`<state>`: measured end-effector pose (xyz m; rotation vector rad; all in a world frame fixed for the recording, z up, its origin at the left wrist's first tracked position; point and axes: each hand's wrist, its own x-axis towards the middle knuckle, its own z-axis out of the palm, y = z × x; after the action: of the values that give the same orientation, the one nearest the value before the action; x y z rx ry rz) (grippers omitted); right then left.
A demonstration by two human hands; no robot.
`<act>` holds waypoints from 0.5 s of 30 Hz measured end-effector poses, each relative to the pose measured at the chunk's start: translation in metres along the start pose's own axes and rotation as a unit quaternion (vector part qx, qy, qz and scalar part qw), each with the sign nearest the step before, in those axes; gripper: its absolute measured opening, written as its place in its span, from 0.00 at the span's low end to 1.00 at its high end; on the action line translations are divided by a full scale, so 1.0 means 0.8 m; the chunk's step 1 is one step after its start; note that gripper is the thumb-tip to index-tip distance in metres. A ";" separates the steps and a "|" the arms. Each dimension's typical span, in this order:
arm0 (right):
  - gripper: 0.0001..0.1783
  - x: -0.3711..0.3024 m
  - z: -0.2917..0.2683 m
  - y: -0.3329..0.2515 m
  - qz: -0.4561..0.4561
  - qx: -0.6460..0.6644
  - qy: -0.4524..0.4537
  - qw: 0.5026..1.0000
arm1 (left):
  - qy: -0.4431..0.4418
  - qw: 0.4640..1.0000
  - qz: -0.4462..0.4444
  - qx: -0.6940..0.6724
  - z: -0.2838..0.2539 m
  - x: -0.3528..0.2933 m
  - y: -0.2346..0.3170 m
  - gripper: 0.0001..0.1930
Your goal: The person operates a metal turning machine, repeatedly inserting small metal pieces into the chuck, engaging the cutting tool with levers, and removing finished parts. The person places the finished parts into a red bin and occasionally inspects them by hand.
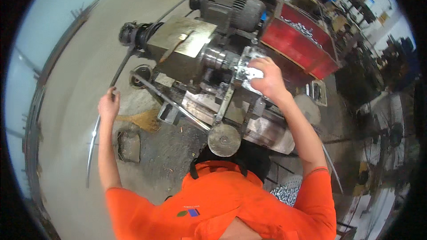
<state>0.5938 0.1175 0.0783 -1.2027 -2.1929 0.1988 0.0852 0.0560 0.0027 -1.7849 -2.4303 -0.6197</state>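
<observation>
My left hand (109, 103) is closed around a long metal rod (94, 135), out to the left of the machine. The rod slants from the black round fitting (129, 35) at the machine's left end down past my forearm. My right hand (269, 80) reaches onto the machine, its fingers curled over a shiny metal block (254, 73) that it partly hides. Left of that block is the bright round chuck (214, 58). A lever (224, 105) comes toward me from below the block, with a round disc (224, 140) near my chest.
Behind the machine sit a ribbed motor (233, 9) and a red bin (298, 38) of small metal parts. A brush (175, 46) lies on the machine's cover. A straw broom (144, 120) and a bar (171, 102) are at left. Small metal pieces (285, 194) fill a container by my right side.
</observation>
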 end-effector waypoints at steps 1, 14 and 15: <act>0.19 0.027 0.020 -0.008 0.014 -0.041 -0.028 0.999 | 0.025 1.000 -0.012 0.006 -0.025 -0.001 -0.011 0.17; 0.12 0.088 0.090 -0.015 0.082 -0.068 -0.150 0.983 | -0.068 0.947 -0.222 0.224 -0.014 0.037 -0.178 0.20; 0.12 0.088 0.092 -0.013 0.079 -0.070 -0.143 0.984 | -0.061 0.946 -0.229 0.221 -0.015 0.041 -0.176 0.20</act>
<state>0.5157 0.1795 0.0552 -1.5093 -2.3887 0.3043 -0.0581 0.0465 -0.0167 -1.1263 -2.7950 0.0355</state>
